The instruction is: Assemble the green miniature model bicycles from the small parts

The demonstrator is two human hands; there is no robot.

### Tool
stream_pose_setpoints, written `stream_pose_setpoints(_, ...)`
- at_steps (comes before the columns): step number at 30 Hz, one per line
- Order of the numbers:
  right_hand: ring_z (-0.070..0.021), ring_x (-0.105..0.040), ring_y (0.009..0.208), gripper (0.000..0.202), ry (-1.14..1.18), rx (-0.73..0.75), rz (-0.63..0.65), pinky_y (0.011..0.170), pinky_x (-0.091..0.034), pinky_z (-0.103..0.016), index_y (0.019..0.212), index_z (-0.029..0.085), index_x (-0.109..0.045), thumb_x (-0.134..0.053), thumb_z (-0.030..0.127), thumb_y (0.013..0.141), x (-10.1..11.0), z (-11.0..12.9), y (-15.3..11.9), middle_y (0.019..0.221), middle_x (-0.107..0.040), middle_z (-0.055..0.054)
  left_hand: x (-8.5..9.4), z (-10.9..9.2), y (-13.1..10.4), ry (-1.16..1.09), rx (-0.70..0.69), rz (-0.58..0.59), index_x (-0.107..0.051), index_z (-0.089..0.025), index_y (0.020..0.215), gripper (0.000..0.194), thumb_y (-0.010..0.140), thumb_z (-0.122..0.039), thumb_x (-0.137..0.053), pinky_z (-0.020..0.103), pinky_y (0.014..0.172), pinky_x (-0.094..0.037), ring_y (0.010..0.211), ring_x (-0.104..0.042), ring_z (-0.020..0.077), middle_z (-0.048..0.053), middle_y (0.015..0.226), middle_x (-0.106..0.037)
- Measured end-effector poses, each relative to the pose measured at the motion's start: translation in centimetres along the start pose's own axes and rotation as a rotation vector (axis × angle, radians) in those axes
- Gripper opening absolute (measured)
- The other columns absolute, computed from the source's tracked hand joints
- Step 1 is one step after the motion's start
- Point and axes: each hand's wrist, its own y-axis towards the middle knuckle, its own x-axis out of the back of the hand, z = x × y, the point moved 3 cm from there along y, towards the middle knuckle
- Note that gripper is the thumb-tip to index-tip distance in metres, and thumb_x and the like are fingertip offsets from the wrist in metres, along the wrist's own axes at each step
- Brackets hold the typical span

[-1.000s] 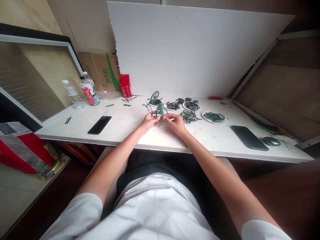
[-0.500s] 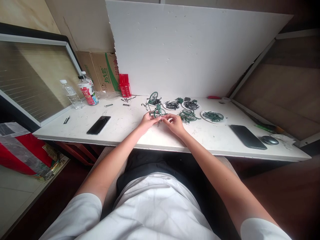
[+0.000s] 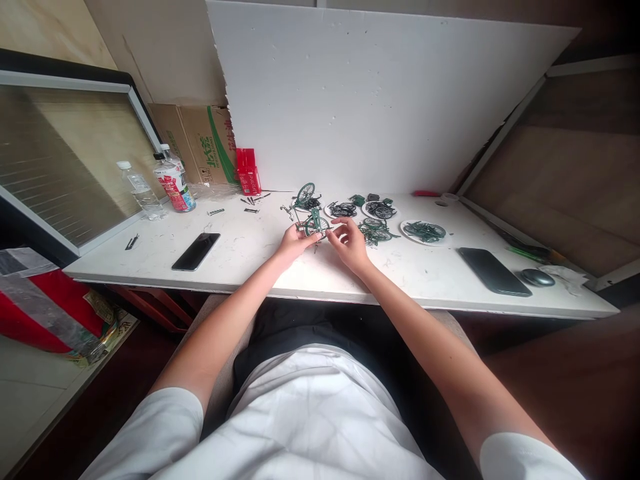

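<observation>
My left hand grips a small green model bicycle at its lower part, above the white table. Just right of the bicycle is my right hand, its fingers apart and curved toward the model; nothing shows between them. Behind the held bicycle a green wheel stands up beside a heap of dark parts. More green bicycle parts lie right behind my right hand. Plates of dark parts and dark wheels are farther back, and a plate of green parts is to the right.
A black phone lies at the left, with two bottles behind it. A red box stands at the back. On the right are a dark flat device, a mouse and a crumpled tissue.
My right hand's fingers have spread and come slightly away from the bicycle. My left hand still holds it in nearly the same place.
</observation>
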Motion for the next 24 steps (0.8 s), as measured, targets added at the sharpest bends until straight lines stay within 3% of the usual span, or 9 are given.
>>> stream_pose_setpoints(5, -0.0199, -0.066, 0.076, 0.034, -0.050, -0.016, 0.041, 0.064, -0.047, -0.032, 0.107, 0.021, -0.074, -0.070, 0.053, 0.097, -0.16, -0.33, 0.11, 0.082, -0.073, -0.004, 0.10, 0.23, 0.20, -0.005, -0.043, -0.022, -0.064, -0.016, 0.114, 0.060, 0.069, -0.033, -0.101, 0.041, 0.095, -0.060, 0.098, -0.077, 0.0241, 0.013, 0.112, -0.080)
stream_pose_setpoints(12, -0.0202, -0.066, 0.075, 0.038, -0.057, -0.048, 0.028, 0.063, -0.047, -0.031, 0.103, 0.020, -0.073, -0.069, 0.057, 0.097, -0.13, -0.61, 0.06, 0.081, -0.072, -0.005, 0.05, 0.40, 0.35, -0.017, -0.041, 0.016, -0.064, -0.016, 0.116, 0.056, 0.075, -0.035, -0.097, 0.039, 0.094, -0.061, 0.096, -0.077, 0.0218, 0.012, 0.115, -0.079)
stream_pose_setpoints(18, -0.0174, -0.059, 0.061, 0.039, -0.021, -0.045, 0.078, 0.063, -0.046, -0.032, 0.096, 0.021, -0.068, -0.070, 0.060, 0.095, -0.33, -0.34, -0.08, 0.066, -0.065, -0.001, 0.18, 0.48, 0.46, -0.003, -0.031, -0.023, -0.063, -0.017, 0.113, 0.050, 0.077, -0.029, -0.095, 0.036, 0.088, -0.062, 0.092, -0.077, 0.0209, 0.010, 0.108, -0.080)
stream_pose_setpoints(24, -0.0164, -0.056, 0.052, 0.052, 0.093, -0.177, 0.131, 0.057, -0.044, -0.031, 0.095, 0.021, -0.068, -0.069, 0.073, 0.092, -0.50, -0.29, -0.07, 0.057, -0.061, 0.001, 0.09, 0.35, 0.28, -0.002, -0.026, -0.020, -0.064, -0.016, 0.113, 0.050, 0.076, -0.029, -0.095, 0.037, 0.091, -0.062, 0.091, -0.076, 0.0200, 0.010, 0.107, -0.080)
